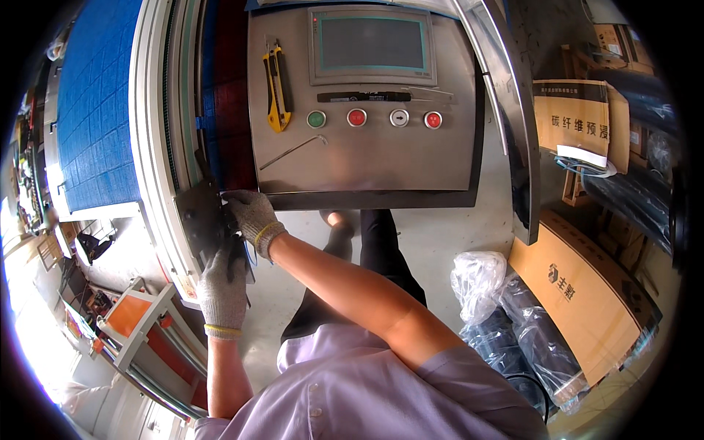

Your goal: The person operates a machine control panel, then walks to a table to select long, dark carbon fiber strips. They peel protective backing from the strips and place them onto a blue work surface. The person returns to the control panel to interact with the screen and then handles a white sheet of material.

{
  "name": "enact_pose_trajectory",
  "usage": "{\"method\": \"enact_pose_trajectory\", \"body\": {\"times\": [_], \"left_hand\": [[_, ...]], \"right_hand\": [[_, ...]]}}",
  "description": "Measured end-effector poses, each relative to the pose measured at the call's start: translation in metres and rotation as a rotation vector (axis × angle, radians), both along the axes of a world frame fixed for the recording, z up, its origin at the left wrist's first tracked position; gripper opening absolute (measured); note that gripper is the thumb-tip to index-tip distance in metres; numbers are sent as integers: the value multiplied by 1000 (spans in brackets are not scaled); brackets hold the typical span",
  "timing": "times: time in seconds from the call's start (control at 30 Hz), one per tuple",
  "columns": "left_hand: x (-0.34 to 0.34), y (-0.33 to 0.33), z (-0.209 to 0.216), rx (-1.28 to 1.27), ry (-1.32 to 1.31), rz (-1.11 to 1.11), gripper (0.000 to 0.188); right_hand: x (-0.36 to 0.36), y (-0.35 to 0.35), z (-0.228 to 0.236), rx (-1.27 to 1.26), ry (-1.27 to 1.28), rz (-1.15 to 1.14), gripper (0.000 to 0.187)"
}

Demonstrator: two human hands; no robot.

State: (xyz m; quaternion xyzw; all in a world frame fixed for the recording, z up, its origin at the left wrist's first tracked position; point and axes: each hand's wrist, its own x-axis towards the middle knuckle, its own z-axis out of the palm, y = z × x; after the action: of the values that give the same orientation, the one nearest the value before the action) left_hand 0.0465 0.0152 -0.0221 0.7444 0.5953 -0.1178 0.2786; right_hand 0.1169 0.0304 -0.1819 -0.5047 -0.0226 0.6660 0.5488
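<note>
Both my hands wear grey knitted gloves with yellow cuffs and meet at a dark metal plate [194,213] on the pale machine rail [150,139]. My right hand [251,218] reaches across from the right, its fingers curled in at the plate's right side. From below, my left hand [224,290] has its dark-tipped fingers bent up against the plate's lower part. Whatever lies between the fingers is hidden. A thin blue cable [250,253] shows beside them.
A metal control panel carries a screen [372,45], push buttons [357,118], a yellow utility knife [278,88], a black marker [364,97] and a hex key [293,151]. A blue-covered bed [99,110] lies left. Cartons [576,293] and plastic-wrapped rolls [539,330] stand right.
</note>
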Motion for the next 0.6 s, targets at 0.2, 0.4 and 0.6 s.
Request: {"method": "enact_pose_trajectory", "body": {"times": [0.2,0.4,0.6], "left_hand": [[-3,-1,-3,78,30,-96,35],[1,1,-2,78,78,-110,35],[10,1,3,106,112,-130,35]], "right_hand": [[-9,1,-4,3,41,-82,30],[-2,1,3,-12,63,-77,31],[3,1,8,12,66,-68,29]]}}
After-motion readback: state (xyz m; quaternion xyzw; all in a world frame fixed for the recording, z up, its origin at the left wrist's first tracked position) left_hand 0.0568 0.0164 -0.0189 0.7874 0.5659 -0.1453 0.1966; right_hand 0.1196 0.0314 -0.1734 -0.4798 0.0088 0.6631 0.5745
